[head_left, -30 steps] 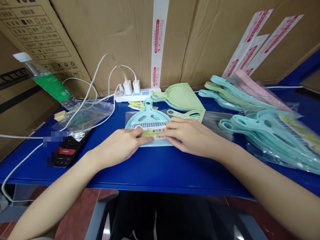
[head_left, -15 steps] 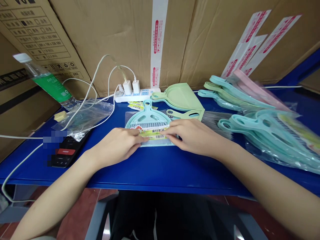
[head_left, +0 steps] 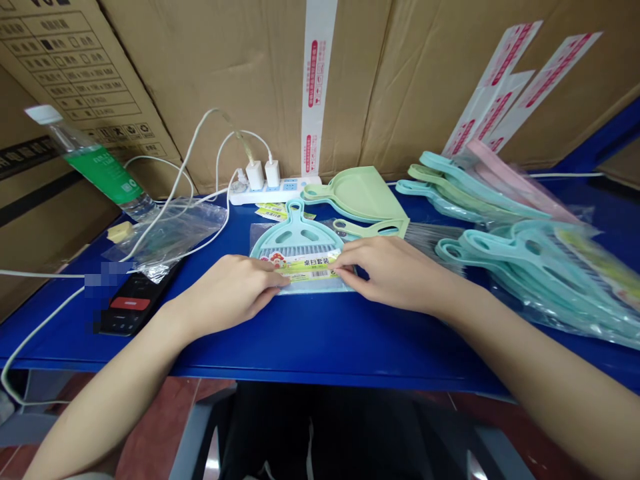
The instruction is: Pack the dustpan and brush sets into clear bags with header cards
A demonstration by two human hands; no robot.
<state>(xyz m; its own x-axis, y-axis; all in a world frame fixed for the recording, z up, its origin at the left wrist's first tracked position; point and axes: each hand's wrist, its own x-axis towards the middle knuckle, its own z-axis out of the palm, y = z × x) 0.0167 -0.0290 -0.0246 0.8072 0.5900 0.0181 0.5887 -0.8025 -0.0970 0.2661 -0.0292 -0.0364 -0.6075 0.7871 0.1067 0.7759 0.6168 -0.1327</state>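
A turquoise dustpan (head_left: 295, 240) with a small brush lies flat in a clear plastic bag (head_left: 300, 287) on the blue table. A yellow-green label card (head_left: 305, 270) sits across it. My left hand (head_left: 227, 293) rests on the bag with its fingertips at the label's left end. My right hand (head_left: 390, 273) presses the label's right end between fingers and thumb. Just behind lie a pale green dustpan (head_left: 360, 193) and a pale green brush (head_left: 370, 230). Several bagged dustpan sets (head_left: 540, 267) are piled to the right.
A white power strip (head_left: 275, 190) with two chargers and white cables lies at the back. To the left are a water bottle (head_left: 95, 160), a loose plastic bag (head_left: 170, 233) and a black remote-like device (head_left: 131, 303). Cardboard boxes (head_left: 225, 87) stand behind the blue table (head_left: 320, 353).
My left hand has drawn back leftward, leaving more of the label showing. My right fingers have closed in on the label's right end, and the label lies flatter.
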